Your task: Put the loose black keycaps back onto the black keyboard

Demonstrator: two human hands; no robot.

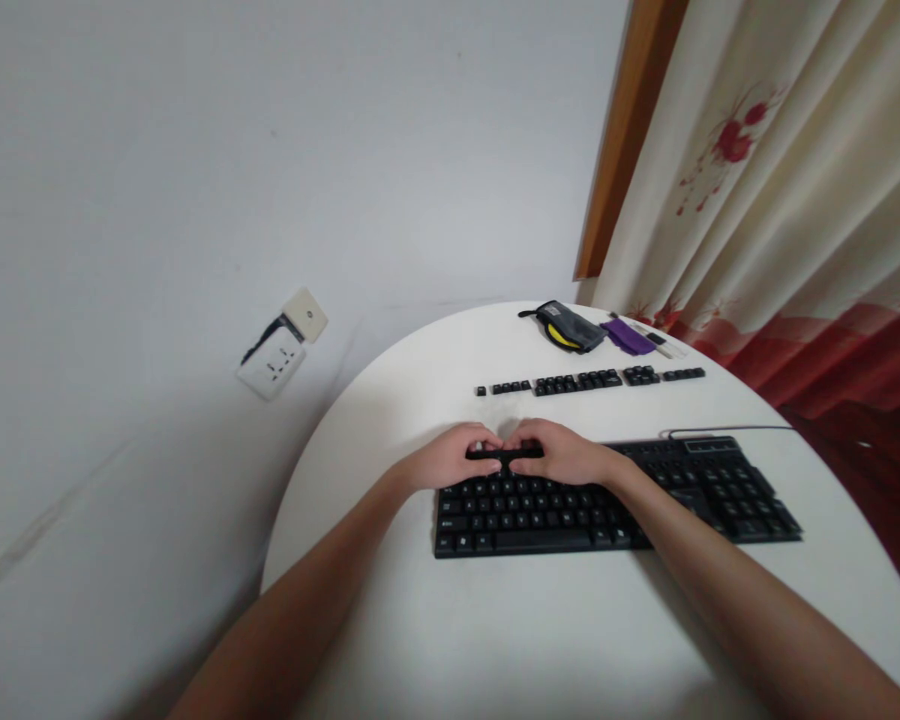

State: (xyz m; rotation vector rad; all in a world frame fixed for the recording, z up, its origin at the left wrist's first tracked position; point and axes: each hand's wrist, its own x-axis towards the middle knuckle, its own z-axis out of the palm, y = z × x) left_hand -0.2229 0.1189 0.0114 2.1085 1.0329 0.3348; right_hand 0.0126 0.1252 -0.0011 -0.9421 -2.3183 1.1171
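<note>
A black computer keyboard (544,541) lies flat on a white round table. My left hand (450,456) and my right hand (562,453) are together over its upper left part, at the top key rows. On both, the fingers are curled and the thumbs point inward, with the fingertips nearly meeting. Whatever sits between the fingertips is too small and covered to name. My right forearm crosses over the middle of the keyboard and hides some keys. Behind the keyboard, loose black keycaps (600,379) stand in a row of separate groups.
A dark pouch with a yellow item (570,328), a purple cloth (628,337) and small slim tools (664,345) lie at the table's far side. The keyboard's cable (727,429) runs right. A wall with a socket (271,365) borders the left; a curtain (787,180) hangs right.
</note>
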